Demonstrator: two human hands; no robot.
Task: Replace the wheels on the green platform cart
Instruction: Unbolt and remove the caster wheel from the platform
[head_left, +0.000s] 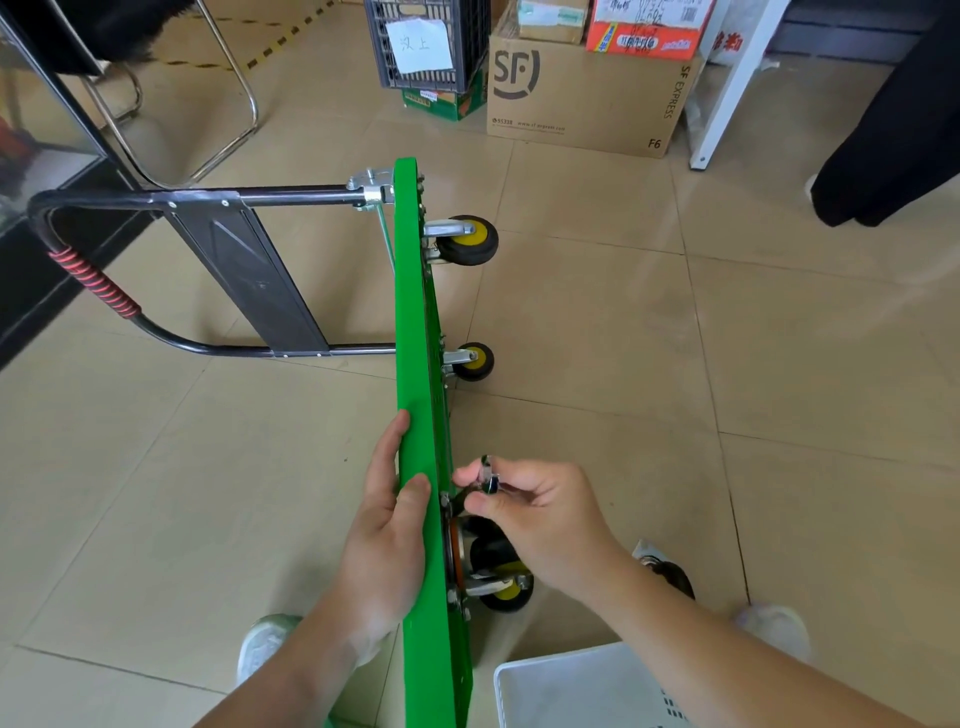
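Handle (104, 291) is laid out left on the floor; cart (413, 338) is stood on edge.
Left hand (387, 535) is pressed flat on the deck face, thumb on its edge. A small metal item (488, 475) is pinched in right hand (535, 514) fingertips, just above the near caster (498, 577).

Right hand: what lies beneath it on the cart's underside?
Beneath the right hand a caster shows: black tyre, yellow hub, metal fork, mounted on the green platform. The hand pinches a small metal piece; the fastener it may meet is covered.
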